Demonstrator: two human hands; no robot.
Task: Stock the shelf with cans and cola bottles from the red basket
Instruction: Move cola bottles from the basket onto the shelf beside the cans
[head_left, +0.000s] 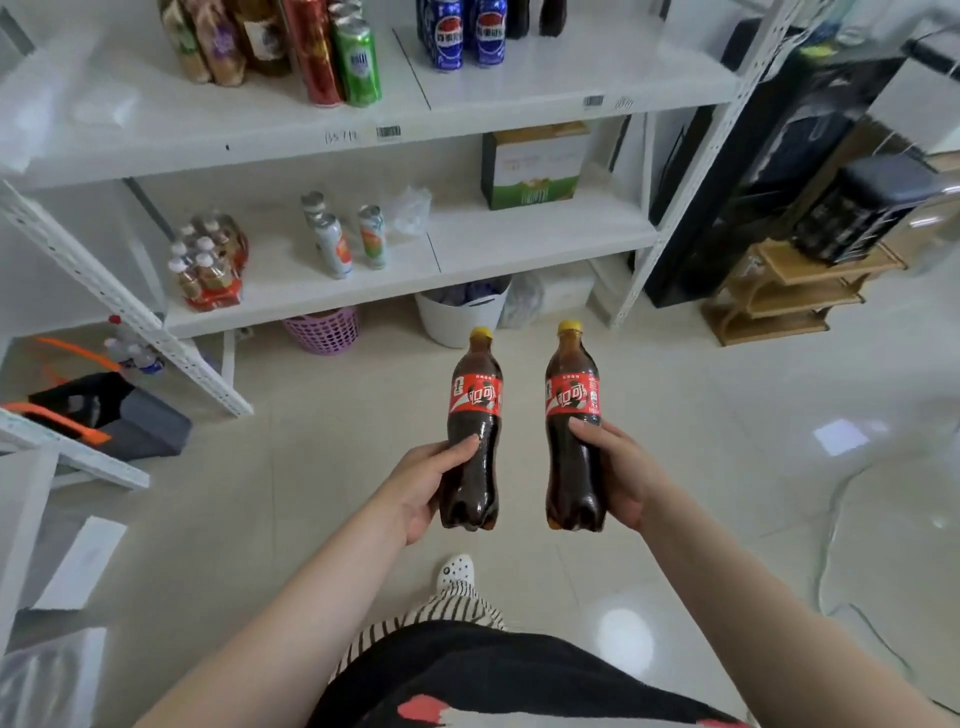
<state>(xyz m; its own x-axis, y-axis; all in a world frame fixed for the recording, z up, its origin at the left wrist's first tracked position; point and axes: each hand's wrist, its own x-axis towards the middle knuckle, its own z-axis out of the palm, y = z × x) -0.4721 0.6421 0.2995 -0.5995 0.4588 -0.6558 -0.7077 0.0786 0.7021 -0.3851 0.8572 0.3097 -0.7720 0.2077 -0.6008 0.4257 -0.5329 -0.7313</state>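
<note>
Left hand (423, 480) wrapped round left cola bottle (472, 431); right hand (621, 475) likewise gripping right cola bottle (571, 428), both upright over the floor. Carrying step, apparently; next, lifting toward the white shelf (519, 88) at twelve o'clock, beside blue bottles (465, 31). Red basket unseen. Glossy tiled floor (727, 415).

Two cola bottles (470, 436) side by side before the shelf (545, 88); cans (358, 62) near its front edge, baskets (322, 330) beneath
</note>
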